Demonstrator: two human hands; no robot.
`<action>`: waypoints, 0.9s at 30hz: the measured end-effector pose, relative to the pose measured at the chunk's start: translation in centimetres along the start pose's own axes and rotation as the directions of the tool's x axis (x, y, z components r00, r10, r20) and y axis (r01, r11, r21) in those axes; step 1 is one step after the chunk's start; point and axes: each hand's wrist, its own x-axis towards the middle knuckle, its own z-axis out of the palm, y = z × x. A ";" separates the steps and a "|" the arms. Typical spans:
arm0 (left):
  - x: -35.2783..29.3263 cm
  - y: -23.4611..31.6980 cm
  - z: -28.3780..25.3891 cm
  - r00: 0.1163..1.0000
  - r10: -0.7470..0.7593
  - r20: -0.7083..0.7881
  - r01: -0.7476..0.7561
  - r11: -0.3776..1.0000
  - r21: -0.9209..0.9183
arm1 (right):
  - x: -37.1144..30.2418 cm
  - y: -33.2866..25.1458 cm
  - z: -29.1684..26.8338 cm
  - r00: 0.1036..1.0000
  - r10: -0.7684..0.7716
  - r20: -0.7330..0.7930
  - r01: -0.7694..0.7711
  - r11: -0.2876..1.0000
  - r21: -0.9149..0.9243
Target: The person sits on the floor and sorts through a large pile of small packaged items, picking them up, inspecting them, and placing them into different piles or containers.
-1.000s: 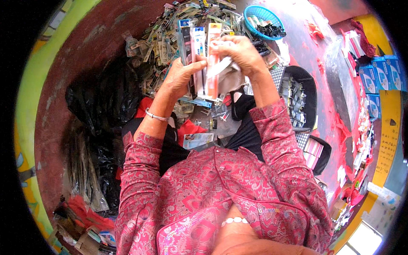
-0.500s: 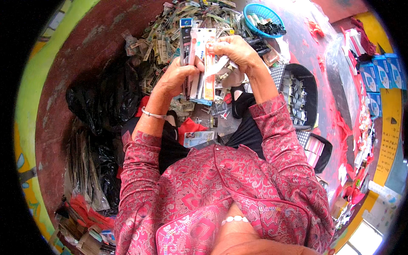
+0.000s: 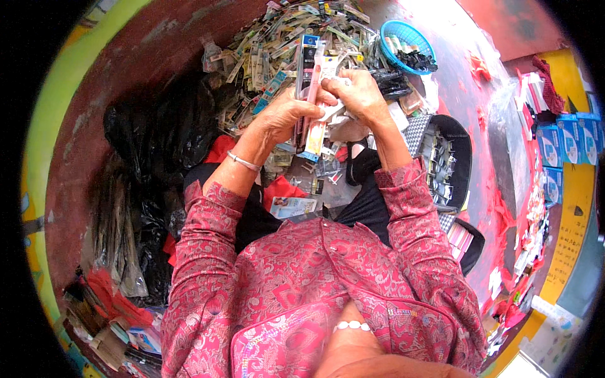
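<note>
My left hand (image 3: pixel 283 115) is wrapped round a small bundle of slim, flat packets (image 3: pixel 309 75). One is dark with a blue top, one pinkish, and another white and orange; their contents I cannot make out. Against the right side of the bundle my right hand (image 3: pixel 360 94) is closed on a crumpled white cloth or paper (image 3: pixel 340 120), part of it hidden by the fingers. Just beyond both hands lies a big heap of similar slim packets (image 3: pixel 252 66).
A blue plastic basket (image 3: pixel 386 49) holding packets and black pieces stands at the far right. Nearer are a black-edged case (image 3: pixel 464 157) of small packs and another (image 3: pixel 478 242) with pink-striped items. Black plastic bags (image 3: pixel 151 132) lie at left, blue boxes (image 3: pixel 558 142) at far right.
The packet bundle has turned and closed up, so its faces show less. My right hand has shifted down from the packets' upper part onto the white material. My view has swung slightly left.
</note>
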 end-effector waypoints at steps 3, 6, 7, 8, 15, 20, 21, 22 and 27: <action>0.2 -0.2 0.2 0.999 -0.008 -0.039 0.006 0.999 -0.047 | 0.5 1.1 -0.5 0.997 -0.037 -0.072 0.033 0.998 -0.058; 0.4 -0.4 0.1 0.998 -0.036 -0.054 0.030 0.995 -0.096 | -0.7 -2.1 -1.6 0.966 -0.212 -0.150 0.196 0.974 -0.114; 0.7 -0.8 0.0 0.995 -0.032 -0.090 0.029 0.999 -0.029 | -0.6 -2.2 -1.4 0.971 -0.200 -0.133 0.191 0.978 -0.081; 0.9 -1.1 -0.1 0.993 -0.026 -0.112 0.022 0.999 -0.032 | -0.4 -2.4 -1.1 0.975 -0.189 -0.115 0.184 0.982 -0.047; 0.7 -0.2 0.8 0.997 0.043 -0.063 -0.031 0.983 0.180 | -0.5 -2.5 -0.9 0.948 -0.286 -0.138 0.250 0.940 -0.232; 0.5 -0.5 0.0 1.000 -0.010 0.011 0.011 0.994 -0.111 | 0.2 -1.2 -1.3 0.999 -0.022 0.050 -0.004 0.888 0.459; 0.6 -0.4 0.0 1.000 0.012 0.012 -0.010 0.989 -0.150 | 0.1 -1.1 -1.5 1.000 -0.012 0.025 -0.003 0.859 0.511; 0.4 -0.6 0.0 1.000 0.027 0.005 -0.025 0.981 -0.194 | -0.4 -1.6 -1.6 1.000 0.006 0.010 -0.011 0.825 0.565; 0.4 -0.4 0.2 0.995 -0.098 -0.006 0.091 0.946 -0.312 | -0.4 -1.1 -1.2 0.999 -0.034 -0.018 0.039 0.846 0.532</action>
